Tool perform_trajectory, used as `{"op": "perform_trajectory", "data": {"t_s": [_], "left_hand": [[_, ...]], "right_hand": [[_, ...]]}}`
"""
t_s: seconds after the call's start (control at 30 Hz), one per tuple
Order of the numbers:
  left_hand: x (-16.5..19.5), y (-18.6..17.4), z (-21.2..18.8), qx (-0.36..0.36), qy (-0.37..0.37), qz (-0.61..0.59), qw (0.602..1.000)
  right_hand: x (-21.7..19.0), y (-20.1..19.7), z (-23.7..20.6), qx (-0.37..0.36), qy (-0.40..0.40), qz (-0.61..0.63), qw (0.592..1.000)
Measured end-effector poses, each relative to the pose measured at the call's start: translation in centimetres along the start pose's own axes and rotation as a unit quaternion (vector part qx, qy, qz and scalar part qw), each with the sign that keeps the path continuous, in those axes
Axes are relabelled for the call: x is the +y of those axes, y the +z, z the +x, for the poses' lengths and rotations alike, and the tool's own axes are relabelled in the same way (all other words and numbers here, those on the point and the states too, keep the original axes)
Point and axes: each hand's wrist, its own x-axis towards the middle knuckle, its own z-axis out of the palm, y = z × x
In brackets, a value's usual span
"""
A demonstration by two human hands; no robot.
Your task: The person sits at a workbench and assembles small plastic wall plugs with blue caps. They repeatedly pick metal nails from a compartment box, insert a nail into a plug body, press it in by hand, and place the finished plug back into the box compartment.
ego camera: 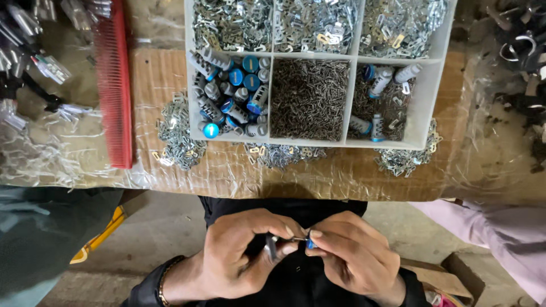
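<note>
Right, down in the lap, the left hand (239, 256) pinches a thin metal tool, and the right hand (352, 256) grips a small blue-capped cylinder (310, 243) between thumb and fingertips. The tip meets the part's end; best keep both wrists braced and the part square to the tool. It's tiny, silver-bodied, mostly hidden. Beyond, on the wrapped table (318, 176), a white tray (348, 96) holds similar cylinders, pins and plates.

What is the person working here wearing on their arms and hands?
Both hands are bare, with no gloves. The left hand comes out of a dark sleeve, with a thin bracelet of gold-coloured links at the wrist. The right hand has a matching dark cuff. No rings show on the fingers.
</note>
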Motion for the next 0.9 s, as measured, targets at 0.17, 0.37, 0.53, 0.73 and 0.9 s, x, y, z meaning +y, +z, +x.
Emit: {"op": "perform_trajectory", "data": {"t_s": [0.17,0.37,0.53,0.73,0.9], "left_hand": [[0.5,-0.6,-0.4,0.078,0.038,0.158,0.984],[2.2,-2.6,-0.2,0.177,-0.018,0.203,0.963],[1.7,-1.5,0.2,0.085,0.014,0.393,0.916],[1.7,-0.5,0.6,0.06,-0.037,0.261,0.963],[1.8,0.3,2.2,0.026,0.073,0.353,0.932]], "right_hand": [[1.1,0.8,0.4,-0.009,-0.003,0.036,0.999],[1.6,-0.8,1.2,-0.005,0.039,-0.013,0.999],[1.2,0.0,2.2,0.016,0.047,-0.119,0.992],[0.5,-0.5,3.6,-0.022,0.112,-0.211,0.971],[0.5,-1.2,3.8,-0.033,0.135,-0.197,0.97]]}}
